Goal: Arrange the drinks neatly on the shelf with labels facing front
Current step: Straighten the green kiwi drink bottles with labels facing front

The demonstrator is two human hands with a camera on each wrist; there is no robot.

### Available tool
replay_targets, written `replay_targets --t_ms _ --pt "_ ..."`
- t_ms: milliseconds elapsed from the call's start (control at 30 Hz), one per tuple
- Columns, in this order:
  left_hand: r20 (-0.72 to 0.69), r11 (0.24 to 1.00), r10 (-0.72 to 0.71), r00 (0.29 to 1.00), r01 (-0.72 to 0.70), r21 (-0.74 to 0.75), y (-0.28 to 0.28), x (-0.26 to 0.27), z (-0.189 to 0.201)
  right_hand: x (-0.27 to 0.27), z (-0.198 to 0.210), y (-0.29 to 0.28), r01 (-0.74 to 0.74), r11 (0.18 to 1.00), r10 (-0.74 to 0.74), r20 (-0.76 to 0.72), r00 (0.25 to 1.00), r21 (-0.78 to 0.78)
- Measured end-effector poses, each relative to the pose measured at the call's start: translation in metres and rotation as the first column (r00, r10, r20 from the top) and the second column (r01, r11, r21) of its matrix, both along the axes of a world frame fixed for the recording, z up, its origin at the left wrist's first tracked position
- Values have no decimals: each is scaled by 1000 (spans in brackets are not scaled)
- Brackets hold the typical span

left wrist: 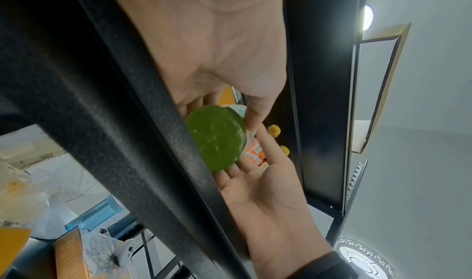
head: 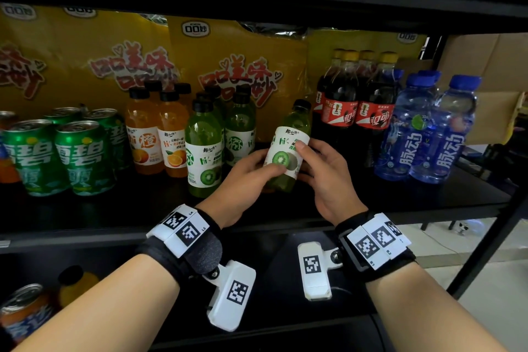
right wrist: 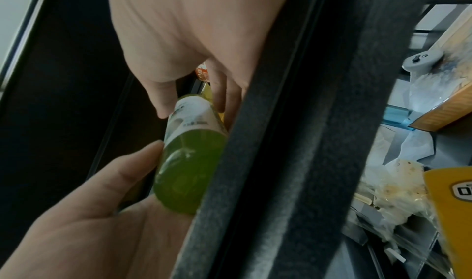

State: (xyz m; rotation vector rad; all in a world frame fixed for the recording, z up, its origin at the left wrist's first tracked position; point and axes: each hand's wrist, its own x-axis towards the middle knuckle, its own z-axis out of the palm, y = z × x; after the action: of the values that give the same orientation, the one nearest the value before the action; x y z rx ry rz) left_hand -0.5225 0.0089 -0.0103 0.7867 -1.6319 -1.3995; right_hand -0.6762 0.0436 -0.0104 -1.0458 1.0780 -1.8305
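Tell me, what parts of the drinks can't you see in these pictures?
- Held kiwi bottle: in the head view, the left hand and right hand cover its lower label and sides.
- Its cap: missing in both wrist views, which show only its base.
- Rear orange bottles: front bottles hide their labels.
- Orange can on the lower shelf: cut off by the head view's edge.

On the shelf (head: 400, 203), cans (head: 57, 157) stood toward the left end, cola bottles (head: 354, 111) and water bottles (head: 428, 134) toward the right, juice bottles (head: 171, 134) between them, and snack bags (head: 85, 60) along the back.
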Motion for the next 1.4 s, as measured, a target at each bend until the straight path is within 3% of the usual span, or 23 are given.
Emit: replay_targets --t_ms 133,300,567,733,867,967,1033,1133,1233,1333,1400 --pt "-34 998 32 999 -34 -44 0 0 -4 1 0 0 -40 999 39 -34 999 -6" --pt "75 982 80 994 -66 -175 2 1 -5 -1 -3 1 -74 997 74 -7 997 -30" --pt "7 1000 -2 1000 2 7 -1 1 -4 -5 -8 -4 -63 998 63 35 997 -27" --pt "58 994 36 998 -30 -103 -2 0 -4 -4 -3 -6 -97 995 97 81 992 -8" --pt "85 992 37 996 -27 -121 7 1 1 1 2 -1 -80 997 80 -3 997 -6" --pt "191 990 18 981 10 -143 16 0 14 3 7 6 -41 999 41 -22 999 -10" --pt "216 996 -39 976 55 -72 20 -1 29 1 14 8 -28 999 28 -52 998 -18" --pt "16 972 -150 988 145 182 24 0 48 -5 28 7 -32 999 37 -135 990 35" --pt "-135 908 -182 974 219 358 25 7 57 -14 40 9 5 972 69 -310 948 234" --pt "-183 875 -165 969 230 426 27 12 60 -18 42 14 71 897 138 -429 893 436" --pt "-212 852 -112 971 204 483 29 9 60 -15 40 16 94 868 164 -462 872 487"
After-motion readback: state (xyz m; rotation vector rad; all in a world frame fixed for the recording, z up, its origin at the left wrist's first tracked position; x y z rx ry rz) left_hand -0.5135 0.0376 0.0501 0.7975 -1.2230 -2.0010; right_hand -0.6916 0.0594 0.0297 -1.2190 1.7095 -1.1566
